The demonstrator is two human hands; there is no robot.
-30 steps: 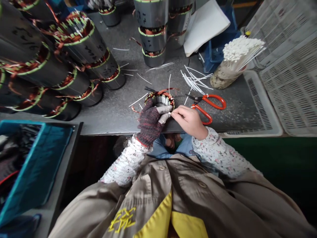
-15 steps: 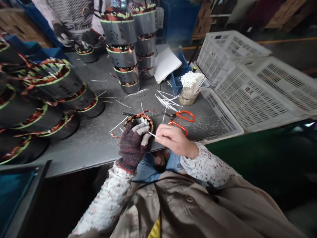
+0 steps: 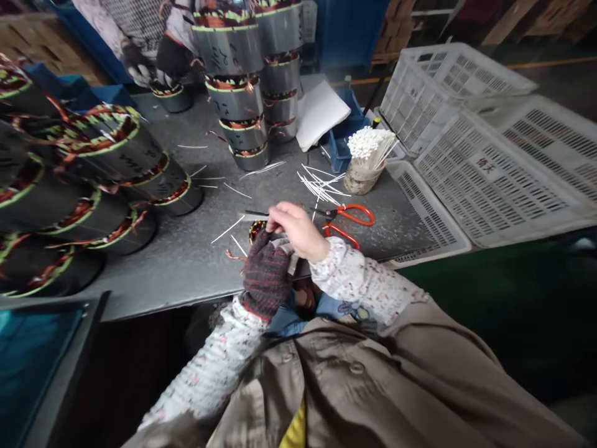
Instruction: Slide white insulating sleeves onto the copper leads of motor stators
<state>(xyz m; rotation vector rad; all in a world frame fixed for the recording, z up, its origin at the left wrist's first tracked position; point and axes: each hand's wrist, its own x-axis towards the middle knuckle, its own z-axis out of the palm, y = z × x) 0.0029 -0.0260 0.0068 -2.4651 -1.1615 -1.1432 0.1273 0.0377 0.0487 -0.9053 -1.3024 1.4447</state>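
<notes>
My left hand (image 3: 268, 274), in a dark knitted glove with pale fingertips, is closed over the near side of a small motor stator (image 3: 255, 230) with copper windings. Most of that stator is hidden by my hands. My bare right hand (image 3: 301, 230) is above it, fingers pinched together at the stator's far side; what they hold is hidden. A dark, thin tool (image 3: 255, 214) lies right by those fingertips. Orange-handled scissors (image 3: 357, 214) lie to the right of my right hand. Loose white sticks (image 3: 321, 185) are scattered behind the scissors.
Stacked stators (image 3: 236, 99) rise at the back, and more (image 3: 125, 149) lean at the left. A cup of white sticks (image 3: 364, 177) stands near a blue bin (image 3: 339, 149). White plastic crates (image 3: 466, 168) line the right. Across the table, a co-worker's gloved hands (image 3: 153, 65) handle another stator.
My right hand has moved left and up, from the near right of the stator to over its far side. The white stick seen in its fingers before no longer shows.
</notes>
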